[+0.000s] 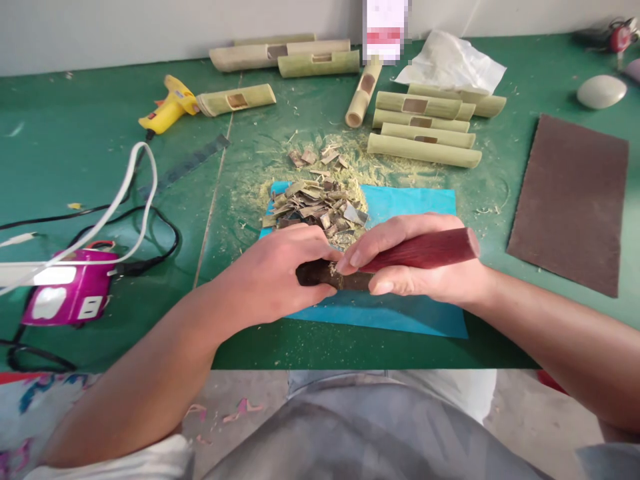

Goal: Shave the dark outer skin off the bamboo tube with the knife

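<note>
Over a blue sheet (410, 320), my left hand (280, 273) grips a dark brown bamboo piece (355, 280) by its left end, thumb and fingers around it. My right hand (420, 260) is closed on a tool with a dark red wooden handle (425, 250); the handle points right, and the tool's tip is hidden by the fingers. The fingertips of both hands are close together at the middle of the dark piece, where pale shavings show. Just beyond the hands lies a heap of bamboo chips (320, 203).
Cut bamboo tubes with square openings (425, 150) lie at the back, beside a white plastic bag (450, 63). At left are a yellow glue gun (170, 107), a purple power socket (73, 287) and cables. A brown sheet (573, 203) and white oval object (601, 91) lie at right.
</note>
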The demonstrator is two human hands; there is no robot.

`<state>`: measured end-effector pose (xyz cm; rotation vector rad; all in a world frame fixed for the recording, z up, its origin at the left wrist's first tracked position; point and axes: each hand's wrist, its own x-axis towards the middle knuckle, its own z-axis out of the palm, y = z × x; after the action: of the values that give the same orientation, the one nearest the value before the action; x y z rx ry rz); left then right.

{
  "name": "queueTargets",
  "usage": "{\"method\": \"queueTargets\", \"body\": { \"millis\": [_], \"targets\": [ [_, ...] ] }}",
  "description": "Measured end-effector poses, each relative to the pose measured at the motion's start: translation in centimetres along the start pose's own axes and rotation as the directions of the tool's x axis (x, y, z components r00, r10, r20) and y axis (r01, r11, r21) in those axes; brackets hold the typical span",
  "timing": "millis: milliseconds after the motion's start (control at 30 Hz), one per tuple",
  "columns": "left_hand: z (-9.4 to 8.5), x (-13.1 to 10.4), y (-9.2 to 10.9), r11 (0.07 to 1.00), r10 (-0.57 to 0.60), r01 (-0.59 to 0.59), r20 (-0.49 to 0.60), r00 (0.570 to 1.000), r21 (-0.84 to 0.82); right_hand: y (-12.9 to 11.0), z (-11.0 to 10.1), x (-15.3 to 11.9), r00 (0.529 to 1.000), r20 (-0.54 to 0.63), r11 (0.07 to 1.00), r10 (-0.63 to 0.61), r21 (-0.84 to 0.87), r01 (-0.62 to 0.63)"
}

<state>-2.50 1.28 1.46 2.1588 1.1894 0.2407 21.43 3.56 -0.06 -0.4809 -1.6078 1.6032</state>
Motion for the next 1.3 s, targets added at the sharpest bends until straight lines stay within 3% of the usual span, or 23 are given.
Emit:
{"method": "queueTargets", "body": {
  "millis": [500, 700, 833, 967, 1167, 1300],
  "targets": [
    [0.1, 0.0, -0.2, 1.0, 0.023, -0.023, -0.01, 1.0, 0.001, -0.3, 0.5, 0.2, 0.998, -0.057, 0.994, 0.04, -0.104, -0.045],
    [0.1, 0.1, -0.5, 0.999, 0.023, -0.025, -0.05, 0.998, -0.026, -0.2, 1.1, -0.1, 0.995, -0.067, 0.991, -0.076, -0.118, 0.068],
    [0.0, 0.0, -0.7, 0.999, 0.022, -0.022, -0.016, 1.0, -0.032, -0.4, 1.0, -0.3, 0.983, -0.156, 0.984, -0.097, -0.162, 0.072],
    [0.0, -0.1, -0.9, 0.998, 0.054, -0.056, -0.047, 0.997, -0.042, -0.5, 0.8, -0.7, 0.964, -0.222, 0.981, -0.145, -0.157, 0.112],
    [0.4, 0.0, -0.8, 0.998, 0.065, -0.065, -0.049, 0.997, 0.004, 0.4, 0.1, -1.0, 0.975, -0.187, 0.993, -0.119, -0.026, 0.116],
    [0.2, 0.0, -0.7, 0.998, 0.047, -0.046, -0.026, 0.999, 0.034, 0.3, -0.5, -0.5, 0.995, -0.071, 0.997, -0.069, 0.014, 0.07]
  ]
}}
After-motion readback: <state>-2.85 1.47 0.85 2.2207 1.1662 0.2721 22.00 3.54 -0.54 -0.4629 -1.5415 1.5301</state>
